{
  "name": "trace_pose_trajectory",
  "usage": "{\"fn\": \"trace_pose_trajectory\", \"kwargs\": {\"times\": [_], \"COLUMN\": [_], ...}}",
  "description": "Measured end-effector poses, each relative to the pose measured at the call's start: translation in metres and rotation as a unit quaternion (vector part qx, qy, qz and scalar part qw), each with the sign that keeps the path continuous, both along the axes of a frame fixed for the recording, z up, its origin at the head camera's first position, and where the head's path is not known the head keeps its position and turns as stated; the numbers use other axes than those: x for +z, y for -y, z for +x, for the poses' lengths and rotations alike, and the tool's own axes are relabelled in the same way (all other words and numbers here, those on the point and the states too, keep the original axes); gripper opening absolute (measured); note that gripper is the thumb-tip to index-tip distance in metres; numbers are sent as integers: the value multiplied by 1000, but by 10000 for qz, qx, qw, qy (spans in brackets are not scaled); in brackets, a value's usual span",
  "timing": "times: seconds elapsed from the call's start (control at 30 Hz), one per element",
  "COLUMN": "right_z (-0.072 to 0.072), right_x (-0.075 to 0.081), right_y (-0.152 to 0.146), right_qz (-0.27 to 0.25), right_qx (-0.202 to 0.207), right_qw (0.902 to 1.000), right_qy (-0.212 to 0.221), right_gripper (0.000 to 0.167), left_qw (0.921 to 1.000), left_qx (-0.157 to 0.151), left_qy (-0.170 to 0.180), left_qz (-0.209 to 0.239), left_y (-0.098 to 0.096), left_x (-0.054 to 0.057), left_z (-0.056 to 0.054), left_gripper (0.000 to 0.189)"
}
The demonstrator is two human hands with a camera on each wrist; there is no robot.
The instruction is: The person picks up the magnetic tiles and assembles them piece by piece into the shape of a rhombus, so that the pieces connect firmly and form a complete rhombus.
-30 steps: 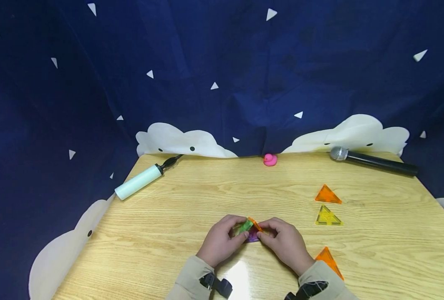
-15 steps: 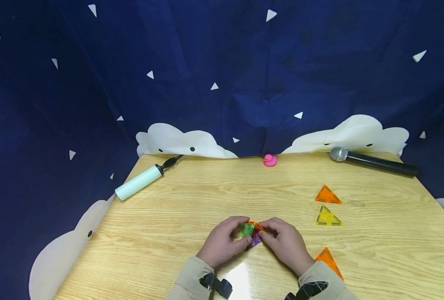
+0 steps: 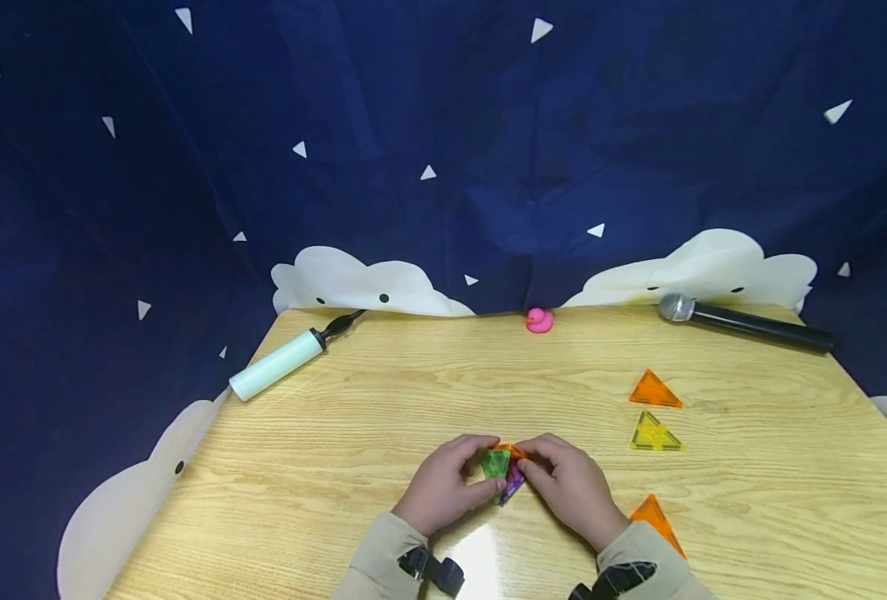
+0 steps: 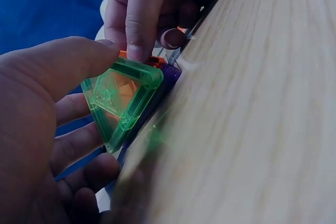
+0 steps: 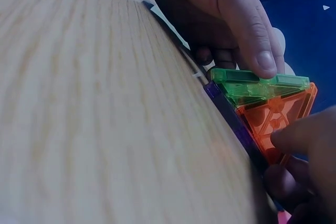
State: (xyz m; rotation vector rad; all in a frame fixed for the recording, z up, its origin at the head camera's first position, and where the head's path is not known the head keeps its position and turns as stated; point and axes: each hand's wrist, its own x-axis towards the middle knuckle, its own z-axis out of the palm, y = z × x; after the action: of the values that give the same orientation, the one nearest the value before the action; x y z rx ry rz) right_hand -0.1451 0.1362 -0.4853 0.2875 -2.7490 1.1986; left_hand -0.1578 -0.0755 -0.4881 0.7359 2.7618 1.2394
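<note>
Near the front middle of the table, both hands hold a small cluster of translucent triangular magnetic tiles. My left hand [image 3: 447, 477] grips the green magnetic tile [image 3: 495, 464], its thumb pressed on the near face and its fingers behind. From the other side my right hand [image 3: 573, 485] pinches the orange magnetic tile [image 5: 275, 119] between thumb and fingers. In the right wrist view the green and orange tiles stand tilted, meeting along an edge. Under them lies a purple tile [image 5: 231, 114], low at the table, partly hidden by the other two.
To the right lie loose tiles: an orange one [image 3: 653, 390], a yellow one [image 3: 655, 432] and another orange one [image 3: 658, 523] by the right sleeve. A hand pump [image 3: 278, 365], a pink rubber duck [image 3: 540, 321] and a microphone [image 3: 751, 323] lie farther back, before a blue curtain [image 3: 383, 108].
The tile cluster has turned between the fingers: the green face now shows more towards the head camera, and the purple tile has swung round. Both hands stay almost in place.
</note>
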Motion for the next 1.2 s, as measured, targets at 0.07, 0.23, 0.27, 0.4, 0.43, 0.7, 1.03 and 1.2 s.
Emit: {"fn": "trace_pose_trajectory", "kwargs": {"times": [0.07, 0.23, 0.27, 0.4, 0.43, 0.7, 1.03, 1.2], "right_z": [-1, -1, -1, 3, 4, 15, 25, 26], "right_x": [0, 0, 0, 1, 2, 12, 17, 19], "right_y": [1, -1, -3, -11, -13, -27, -51, -63], "right_qz": [-53, -152, -140, 61, 115, 182, 131, -2], "right_qx": [-27, -8, 9, 36, 35, 74, 49, 80], "right_qw": [10000, 9999, 9998, 9985, 9978, 9842, 9784, 9792], "right_qy": [40, -79, -155, -551, -649, -1759, -2061, -2026], "right_gripper": [17, 16, 16, 16, 16, 15, 20, 22], "left_qw": [10000, 9996, 9994, 9983, 9980, 9971, 9965, 9946], "left_qx": [5, 36, 42, 109, 131, 385, 747, 1015], "left_qy": [39, 200, 234, 436, 468, 562, 339, 206], "left_qz": [34, 197, 238, 379, 400, 348, 155, 41], "left_y": [1, 2, 2, 3, 4, 10, 18, 25], "left_x": [1, 2, 1, 0, -1, 1, 6, 7], "left_z": [0, -1, -1, -1, -1, -2, -4, -6], "left_gripper": [55, 54, 54, 55, 55, 54, 56, 56]}}
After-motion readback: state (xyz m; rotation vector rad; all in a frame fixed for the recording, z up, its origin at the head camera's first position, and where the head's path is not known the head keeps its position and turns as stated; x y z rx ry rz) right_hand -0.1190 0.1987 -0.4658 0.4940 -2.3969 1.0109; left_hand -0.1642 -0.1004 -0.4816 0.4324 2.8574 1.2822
